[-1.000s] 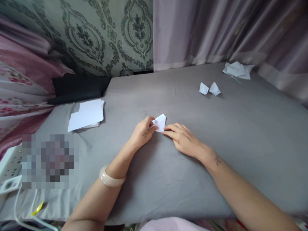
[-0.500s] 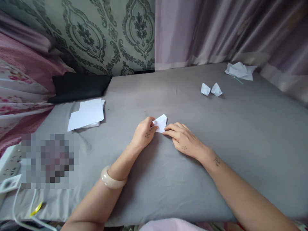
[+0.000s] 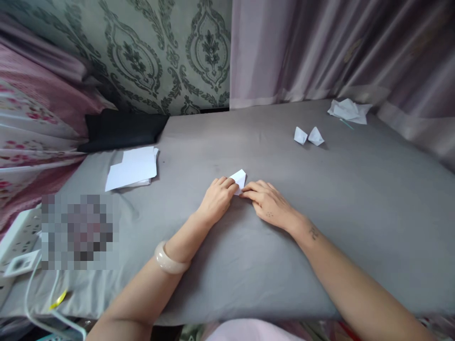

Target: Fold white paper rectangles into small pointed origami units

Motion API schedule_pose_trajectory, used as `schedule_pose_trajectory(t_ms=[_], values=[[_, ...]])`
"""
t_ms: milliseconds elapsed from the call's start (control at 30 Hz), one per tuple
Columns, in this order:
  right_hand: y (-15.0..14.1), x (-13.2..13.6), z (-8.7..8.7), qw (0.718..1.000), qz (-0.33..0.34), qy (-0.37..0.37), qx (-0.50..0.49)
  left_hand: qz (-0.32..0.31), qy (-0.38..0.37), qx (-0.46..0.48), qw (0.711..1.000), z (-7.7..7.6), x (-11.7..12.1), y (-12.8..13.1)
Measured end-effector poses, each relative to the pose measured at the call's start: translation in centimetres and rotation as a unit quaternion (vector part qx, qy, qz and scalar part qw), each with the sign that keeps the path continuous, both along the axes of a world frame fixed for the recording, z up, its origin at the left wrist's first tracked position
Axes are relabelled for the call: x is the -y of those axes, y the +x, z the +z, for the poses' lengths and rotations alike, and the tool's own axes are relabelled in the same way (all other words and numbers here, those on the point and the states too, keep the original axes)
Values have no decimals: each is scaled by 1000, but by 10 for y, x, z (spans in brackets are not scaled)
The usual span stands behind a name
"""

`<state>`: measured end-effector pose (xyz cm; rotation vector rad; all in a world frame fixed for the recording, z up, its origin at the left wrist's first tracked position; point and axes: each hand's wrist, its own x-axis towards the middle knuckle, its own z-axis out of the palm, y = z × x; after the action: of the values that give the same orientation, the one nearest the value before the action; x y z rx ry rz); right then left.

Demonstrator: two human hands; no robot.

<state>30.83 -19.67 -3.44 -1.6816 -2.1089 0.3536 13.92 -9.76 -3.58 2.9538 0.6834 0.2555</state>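
A small piece of folded white paper lies on the grey cloth surface in front of me. My left hand is on its left side, fingers bent over it and pressing down, so they cover part of the paper. At the lower right edge, my right hand has its thumb and fingertips closed on the paper. Farther off to the right stand two folded white paper shapes, side by side, each with a pointed top.
A stack of white paper sheets lies at left, with a black folded item behind it. Crumpled white paper sits at the far right. A power strip, white cables and a yellow scrap are at near left.
My left hand has turned over the paper, its fingers now covering more of it. The right hand stays at the paper's right edge. The whole view has shifted slightly.
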Motion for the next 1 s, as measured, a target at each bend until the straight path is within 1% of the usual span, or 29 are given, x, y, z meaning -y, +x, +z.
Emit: schedule_pose_trajectory(t_ms=[100, 233, 333, 467, 600, 667, 767, 833, 900, 1000], values=[[2, 1, -6, 1000, 6, 14, -17, -10, 26, -48, 998, 5, 5, 1], [-2, 0, -13, 992, -17, 66, -103, -12, 45, -100, 994, 11, 14, -1], [-12, -2, -13, 990, -11, 63, -124, 2, 39, -112, 993, 12, 20, -3], [-23, -5, -10, 997, -16, 24, -73, 29, 27, -102, 994, 9, 28, -2], [-25, -6, -11, 999, -28, 6, -31, 22, 23, -63, 997, 5, 35, -3], [-25, -5, -13, 1000, -21, 7, -11, 18, 17, -35, 999, 3, 38, -7], [-24, 0, -14, 999, 4, 11, 30, 29, 0, -1, 1000, -2, 39, -15], [-24, 3, -13, 998, 23, 10, 56, 21, -8, 10, 1000, -5, 37, -20], [-24, 6, -12, 996, 34, 9, 76, 4, 0, 17, 1000, -7, 36, -24], [-24, 7, -10, 996, 34, 11, 87, 21, 26, 16, 999, -7, 36, -26]])
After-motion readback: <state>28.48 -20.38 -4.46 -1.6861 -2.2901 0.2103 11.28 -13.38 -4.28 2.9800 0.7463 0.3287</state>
